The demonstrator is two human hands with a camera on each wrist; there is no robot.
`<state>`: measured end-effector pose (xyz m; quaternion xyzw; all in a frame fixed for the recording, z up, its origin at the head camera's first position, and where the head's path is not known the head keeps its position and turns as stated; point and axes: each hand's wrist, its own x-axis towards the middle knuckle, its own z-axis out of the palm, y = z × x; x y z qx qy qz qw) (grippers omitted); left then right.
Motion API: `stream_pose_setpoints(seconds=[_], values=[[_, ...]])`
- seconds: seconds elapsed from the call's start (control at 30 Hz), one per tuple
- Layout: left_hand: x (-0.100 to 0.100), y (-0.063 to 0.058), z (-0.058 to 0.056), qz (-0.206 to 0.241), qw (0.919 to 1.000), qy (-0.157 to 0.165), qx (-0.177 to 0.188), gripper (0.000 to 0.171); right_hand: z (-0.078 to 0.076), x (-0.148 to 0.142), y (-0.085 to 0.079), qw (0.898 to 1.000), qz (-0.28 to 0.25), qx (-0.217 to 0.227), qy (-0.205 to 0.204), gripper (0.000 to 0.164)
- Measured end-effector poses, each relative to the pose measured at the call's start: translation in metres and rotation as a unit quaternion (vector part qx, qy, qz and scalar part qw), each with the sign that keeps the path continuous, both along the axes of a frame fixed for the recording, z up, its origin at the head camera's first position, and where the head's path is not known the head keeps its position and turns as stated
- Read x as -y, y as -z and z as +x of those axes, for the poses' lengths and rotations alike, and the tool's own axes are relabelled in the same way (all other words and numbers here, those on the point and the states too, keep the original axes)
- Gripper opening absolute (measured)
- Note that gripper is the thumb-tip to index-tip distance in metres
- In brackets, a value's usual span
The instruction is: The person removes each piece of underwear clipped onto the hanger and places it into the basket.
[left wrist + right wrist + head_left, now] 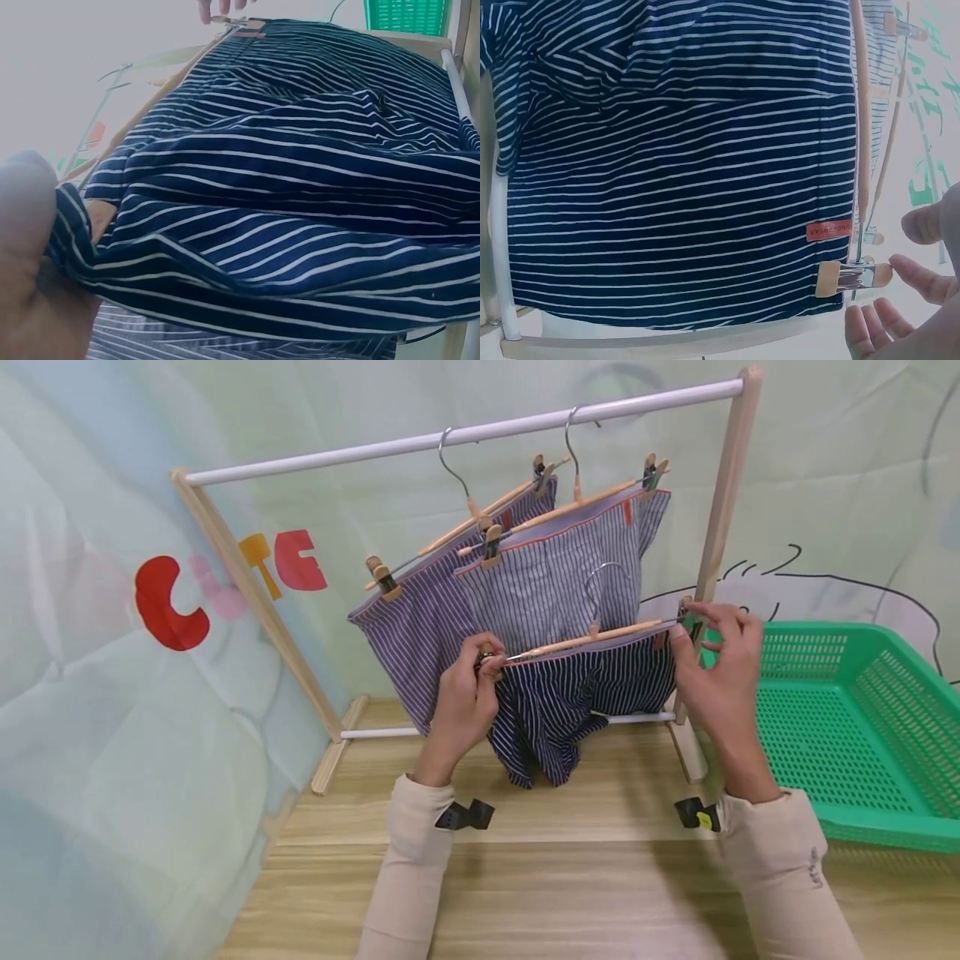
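Observation:
A pair of navy striped boxer shorts (555, 693) hangs from a wooden clip hanger (562, 646), held in front of the rack. At the hanger's left end my left hand (467, 689) pinches the clip, fingers curled. My right hand (720, 664) is at the other end, thumb and fingers apart, beside the right clip (853, 277); the index fingertip is at the clip's end. That clip grips the waistband next to a red label (829, 231). In the left wrist view the navy cloth (285, 195) hides most of the left clip.
A small rack with a white top bar (322, 460) bears two hangers with purple striped shorts (420, 618) and grey striped shorts (555, 577). To the right sits a green plastic basket (862, 827) on the wooden table (570, 893). A printed cloth (97, 760) stands behind.

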<state>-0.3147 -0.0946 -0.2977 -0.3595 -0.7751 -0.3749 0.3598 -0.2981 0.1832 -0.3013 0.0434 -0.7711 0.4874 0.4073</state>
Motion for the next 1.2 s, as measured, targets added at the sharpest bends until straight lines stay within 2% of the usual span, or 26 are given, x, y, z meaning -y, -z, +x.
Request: stream_pose_setpoints(seconds=[0.17, 0.4, 0.93, 1.2], values=[[0.001, 0.001, 0.000, -0.009, 0.9998, 0.015, 0.009, 0.012, -0.001, -0.005, 0.000, 1.000, 0.012, -0.012, 0.014, 0.033], [0.004, 0.000, 0.000, -0.018, 0.9993, 0.032, 0.012, 0.012, -0.001, -0.009, -0.004, 0.999, 0.028, -0.004, 0.029, 0.038], [0.011, -0.003, -0.001, -0.023, 0.9984, 0.048, 0.018, 0.011, -0.003, -0.019, -0.008, 0.997, 0.055, 0.056, -0.011, 0.054], [0.010, -0.003, -0.001, -0.027, 0.9973, 0.067, 0.014, 0.013, 0.001, -0.023, -0.004, 0.997, 0.033, 0.072, 0.024, 0.063]])
